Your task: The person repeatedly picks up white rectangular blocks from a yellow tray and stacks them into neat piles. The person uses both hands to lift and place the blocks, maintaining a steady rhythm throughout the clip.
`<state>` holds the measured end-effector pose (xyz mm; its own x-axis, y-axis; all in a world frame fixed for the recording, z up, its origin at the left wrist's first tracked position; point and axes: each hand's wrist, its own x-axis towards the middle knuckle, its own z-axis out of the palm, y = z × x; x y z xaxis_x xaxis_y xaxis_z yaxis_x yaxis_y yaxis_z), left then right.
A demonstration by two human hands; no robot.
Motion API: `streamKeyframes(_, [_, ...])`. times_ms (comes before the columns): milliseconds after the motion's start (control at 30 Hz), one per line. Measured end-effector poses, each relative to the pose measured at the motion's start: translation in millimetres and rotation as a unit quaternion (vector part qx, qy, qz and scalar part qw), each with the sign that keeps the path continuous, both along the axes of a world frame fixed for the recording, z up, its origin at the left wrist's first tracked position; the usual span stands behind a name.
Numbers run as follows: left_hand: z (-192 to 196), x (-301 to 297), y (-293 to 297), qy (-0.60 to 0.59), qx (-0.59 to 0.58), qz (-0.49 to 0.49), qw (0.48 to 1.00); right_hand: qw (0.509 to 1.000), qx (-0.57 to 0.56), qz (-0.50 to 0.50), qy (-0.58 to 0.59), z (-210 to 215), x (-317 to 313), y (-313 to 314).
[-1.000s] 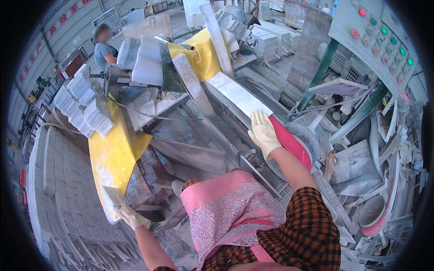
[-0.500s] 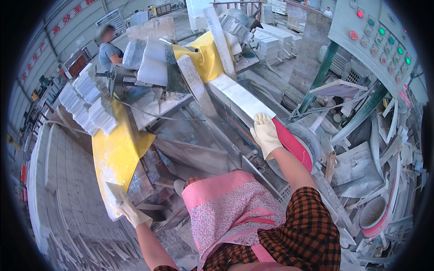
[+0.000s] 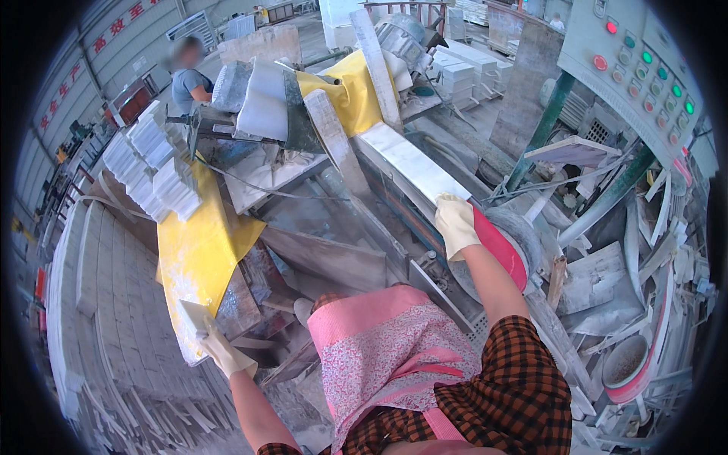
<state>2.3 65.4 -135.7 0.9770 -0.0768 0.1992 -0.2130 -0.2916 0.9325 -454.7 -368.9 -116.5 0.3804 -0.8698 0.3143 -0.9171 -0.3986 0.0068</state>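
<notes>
My left hand [image 3: 226, 355], in a cream rubber glove, grips a small white stone tile [image 3: 196, 317] by its near edge. That tile is tilted over the lower end of a yellow sheet [image 3: 196, 258]. My right hand [image 3: 456, 227], gloved alike, has its fingers bent together at the near end of a white marble strip [image 3: 413, 163]. The strip lies along a narrow machine bed, its far end running under a yellow cover [image 3: 350, 98]. A red belt [image 3: 500, 246] shows beside my right wrist and curves round a roller.
Stacked white tiles [image 3: 159, 163] stand on the yellow sheet's far end. A control panel [image 3: 641, 72] with lit buttons overhangs the right. Stone offcuts [image 3: 607, 280] crowd the right side, and a long stack of slabs [image 3: 114, 303] lines the left. Another person [image 3: 189, 80] is at the far left.
My right hand has drawn slightly nearer along the strip, its fingers now bent at the end instead of lying on top. The tile in my left hand has turned a little, showing more of its face.
</notes>
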Motion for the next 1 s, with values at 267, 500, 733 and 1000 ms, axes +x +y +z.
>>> streamKeyframes(267, [0.1, -2.5, -1.1, -0.009, -0.006, -0.007, 1.000, 0.999, 0.022, -0.010, -0.042, -2.0, -4.8, -0.9])
streamKeyframes(500, [3.6, 0.7, 1.0, 0.032, 0.066, 0.013, 0.997, 0.999, -0.005, -0.001, -0.050, 2.9, -10.3, 6.1])
streamKeyframes(733, [-5.5, 4.3, 1.5, 0.009, 0.021, 0.002, 1.000, 0.997, -0.018, 0.007, -0.068, -3.8, -15.2, 5.5])
streamKeyframes(1000, [-7.4, 5.2, 2.5, 0.013, 0.011, -0.015, 1.000, 0.998, -0.017, 0.012, -0.067, -1.0, -20.3, 9.6])
